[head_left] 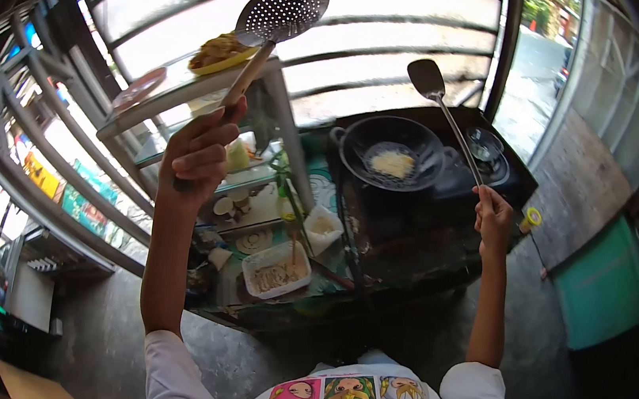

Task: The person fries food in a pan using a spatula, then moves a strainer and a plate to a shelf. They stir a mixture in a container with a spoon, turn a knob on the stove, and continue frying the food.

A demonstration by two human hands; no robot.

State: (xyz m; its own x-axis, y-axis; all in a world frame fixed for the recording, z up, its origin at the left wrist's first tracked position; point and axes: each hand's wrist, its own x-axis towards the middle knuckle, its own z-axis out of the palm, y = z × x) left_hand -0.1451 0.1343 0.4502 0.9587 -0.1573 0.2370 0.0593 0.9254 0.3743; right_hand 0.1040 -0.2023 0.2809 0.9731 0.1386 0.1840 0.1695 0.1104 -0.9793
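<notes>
My left hand [201, 155] is raised at the left, its fingers wrapped round the wooden handle of a perforated skimmer [285, 12], whose round head is up near the top. On the right, my right hand [493, 214] pinches the long thin handle of a metal spatula [428, 78]; its blade is in the air, up and right of the wok. Between the two tools, a black wok [358, 144] sits on the stove [390, 208]. A pale yellow piece of food [392, 163] lies in bubbling oil in it. Neither tool touches the food.
A glass display case [275, 102] carries a yellow plate of fried food [221, 56]. Below are a white tub of batter [277, 272] and a white bag [322, 228]. A second burner [491, 169] holds a glass-like dish [483, 146]. Metal bars run behind the stove.
</notes>
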